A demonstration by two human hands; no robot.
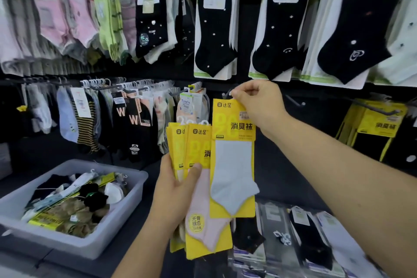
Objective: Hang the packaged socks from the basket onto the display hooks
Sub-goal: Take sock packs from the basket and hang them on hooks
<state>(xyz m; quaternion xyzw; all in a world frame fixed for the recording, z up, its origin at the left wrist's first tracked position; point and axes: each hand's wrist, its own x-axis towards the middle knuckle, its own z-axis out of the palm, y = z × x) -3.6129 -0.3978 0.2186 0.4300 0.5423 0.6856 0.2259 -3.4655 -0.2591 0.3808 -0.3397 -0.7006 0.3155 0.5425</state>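
Facing a dark display wall (214, 29) crowded with hung socks; low to the left, a grey basket (56, 241) heaped with more mixed pairs. Mid-hanging, by the look of it: held up at a hook (225, 95) by the right hand (259, 106), pinching the top tab of a yellow pack (233, 165) (white sock inside). Gripping a fanned stack of packs (198, 149) in the left hand (178, 189), thumb across the front. Next, probably: threading the tab's loop over the hook tip, then letting go.
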